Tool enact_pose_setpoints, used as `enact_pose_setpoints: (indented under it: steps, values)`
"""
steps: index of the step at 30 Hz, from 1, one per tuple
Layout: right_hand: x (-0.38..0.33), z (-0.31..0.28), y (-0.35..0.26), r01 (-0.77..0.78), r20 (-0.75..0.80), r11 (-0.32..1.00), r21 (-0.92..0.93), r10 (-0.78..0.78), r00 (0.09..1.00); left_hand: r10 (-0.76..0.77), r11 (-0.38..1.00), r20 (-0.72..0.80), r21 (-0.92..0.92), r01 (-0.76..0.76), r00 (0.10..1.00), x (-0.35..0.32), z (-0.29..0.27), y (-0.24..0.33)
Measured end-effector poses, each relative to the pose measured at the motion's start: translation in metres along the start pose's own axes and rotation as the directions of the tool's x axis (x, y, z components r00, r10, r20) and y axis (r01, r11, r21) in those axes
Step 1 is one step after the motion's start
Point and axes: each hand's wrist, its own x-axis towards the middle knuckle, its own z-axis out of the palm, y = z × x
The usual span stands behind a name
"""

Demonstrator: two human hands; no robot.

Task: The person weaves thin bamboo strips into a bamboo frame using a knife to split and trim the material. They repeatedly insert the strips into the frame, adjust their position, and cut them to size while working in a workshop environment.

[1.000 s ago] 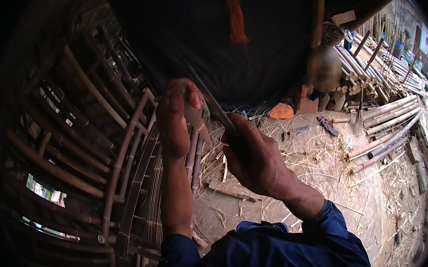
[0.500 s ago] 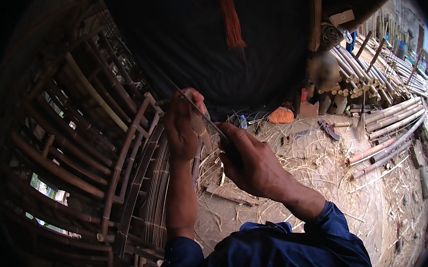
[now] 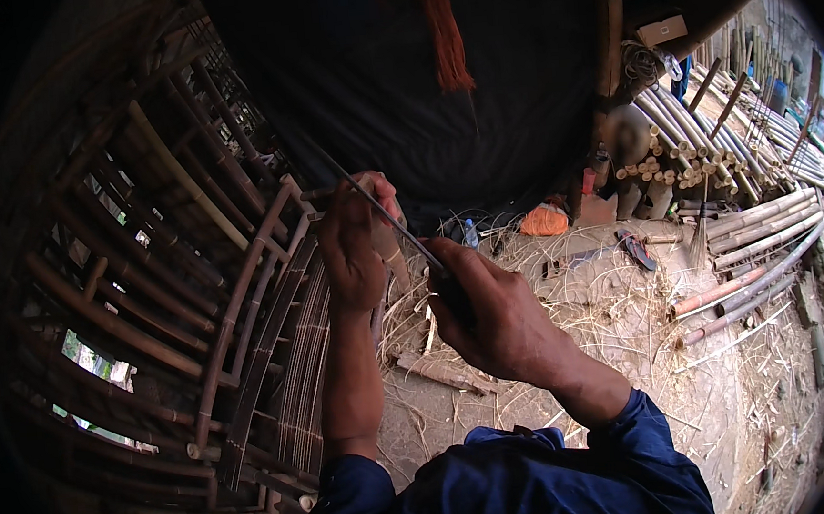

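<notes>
Bamboo piece (image 3: pixel 393 258) is held above the strand-littered floor (image 3: pixel 422 428); the left hand (image 3: pixel 352 247) curls its fingers around it, apparently for steadiness. The right hand (image 3: pixel 492 313) clenches the long-bladed knife (image 3: pixel 406 234) at its handle, likely for angle control. Blade contact cannot be determined.

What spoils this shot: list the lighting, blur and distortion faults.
Head view: the black sheet and bamboo framework at left sit in deep shadow; head view: the left hand is partly shaded; head view: fisheye distortion seems to bow the bamboo poles at right; head view: a roundish patch beside the stacked poles is blurred past recognition.
</notes>
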Motion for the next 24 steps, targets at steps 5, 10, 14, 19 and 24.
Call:
enact_pose_setpoints:
  steps: [5, 10, 14, 19, 24]
  values:
    - [0.005, -0.017, -0.023, -0.114, 0.049, 0.993, -0.012, 0.115, 0.992, 0.314, 0.916, -0.39, 0.364, -0.168, 0.866, 0.018, -0.019, 0.012]
    - [0.01, -0.025, -0.023, -0.186, 0.046, 0.981, -0.049, 0.189, 0.981, 0.702, 0.419, 0.036, 0.787, -0.453, 0.712, 0.072, -0.022, 0.124]
    - [0.007, -0.014, -0.013, -0.248, 0.193, 0.964, -0.099, 0.263, 0.945, -0.027, 0.095, 0.509, 0.858, -0.504, 0.861, 0.101, 0.032, 0.061]
    - [0.002, -0.009, 0.011, -0.163, 0.034, 0.985, -0.061, 0.165, 0.986, 0.427, 0.27, 0.37, 0.819, -0.507, 0.825, 0.105, 0.041, 0.08]
    - [0.003, -0.021, 0.024, -0.148, 0.011, 0.97, -0.194, 0.153, 0.988, 0.25, 0.522, 0.238, 0.783, -0.338, 0.939, 0.053, 0.011, 0.068]
